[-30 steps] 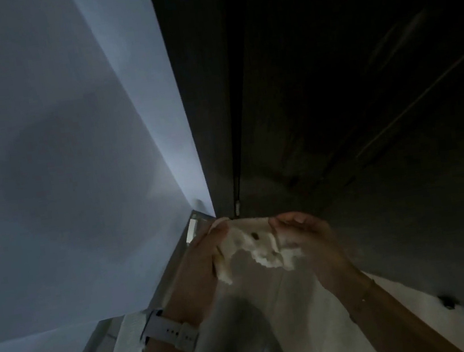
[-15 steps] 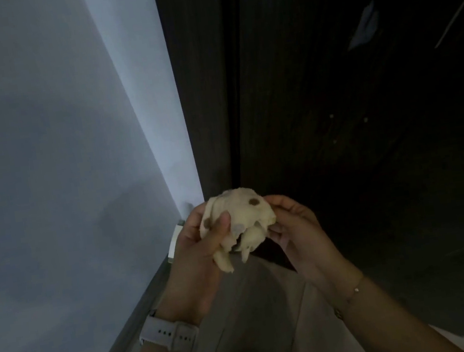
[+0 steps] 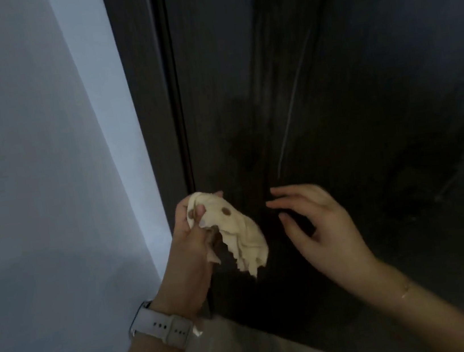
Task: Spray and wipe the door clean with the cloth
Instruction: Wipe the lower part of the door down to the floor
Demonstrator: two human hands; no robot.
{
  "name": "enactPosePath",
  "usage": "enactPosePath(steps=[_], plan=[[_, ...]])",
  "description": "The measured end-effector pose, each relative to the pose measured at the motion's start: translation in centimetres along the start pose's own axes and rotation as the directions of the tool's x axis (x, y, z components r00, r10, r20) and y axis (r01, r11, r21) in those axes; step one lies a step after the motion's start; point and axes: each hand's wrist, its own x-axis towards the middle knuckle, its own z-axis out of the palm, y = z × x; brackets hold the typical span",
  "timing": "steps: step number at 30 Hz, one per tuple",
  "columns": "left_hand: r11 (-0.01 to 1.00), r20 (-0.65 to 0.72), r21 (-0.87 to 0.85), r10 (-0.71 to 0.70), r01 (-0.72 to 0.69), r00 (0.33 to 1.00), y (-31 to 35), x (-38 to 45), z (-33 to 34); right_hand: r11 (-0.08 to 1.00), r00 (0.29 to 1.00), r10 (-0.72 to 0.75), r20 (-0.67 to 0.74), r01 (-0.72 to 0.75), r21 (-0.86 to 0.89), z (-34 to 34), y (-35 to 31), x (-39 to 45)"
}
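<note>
The left hand [image 3: 192,238] grasps a crumpled cream-coloured cloth with brown spots [image 3: 232,232], thumb pinching the bunched top while the ragged lower edge hangs free to the right. A pale grey wristwatch strap [image 3: 162,327] circles that wrist. The right hand [image 3: 318,223] hovers just beside the cloth, released, fingers spread and loosely bent, holding nothing; a thin bracelet [image 3: 405,291] sits on its wrist. Behind both hands stands the dark wooden door [image 3: 333,101], with a white wall [image 3: 39,173] to its left.
</note>
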Motion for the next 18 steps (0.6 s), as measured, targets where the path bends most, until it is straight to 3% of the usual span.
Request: enactPosePath(steps=[3, 8, 12, 16, 18], plan=[[0.966, 0.049, 0.180, 0.179, -0.185, 0.983, 3.6, -0.8, 3.1, 0.907, 0.964, -0.255, -0.079, 0.210, -0.365, -6.7, -0.4, 1.9], [0.858, 0.180, 0.300, 0.378, -0.417, 0.908, 10.8, 0.3, 8.0, 0.653, 0.885, -0.458, -0.087, 0.269, -0.708, -15.9, -0.9, 7.0], [0.749, 0.246, 0.379, 0.485, -0.543, 0.839, 15.2, 2.0, 12.6, 0.480, 0.837, -0.545, -0.048, 0.265, -0.836, -19.4, -1.6, 11.2], [0.671, 0.249, 0.374, 0.593, -0.640, 0.766, 18.2, 4.5, 16.7, 0.457, 0.866, -0.492, -0.090, 0.168, -0.874, -20.1, -0.7, 13.9], [0.650, 0.228, 0.363, 0.633, -0.668, 0.740, 19.0, 6.1, 18.0, 0.387, 0.871, -0.486, -0.072, 0.141, -0.911, -19.7, 0.6, 14.2]])
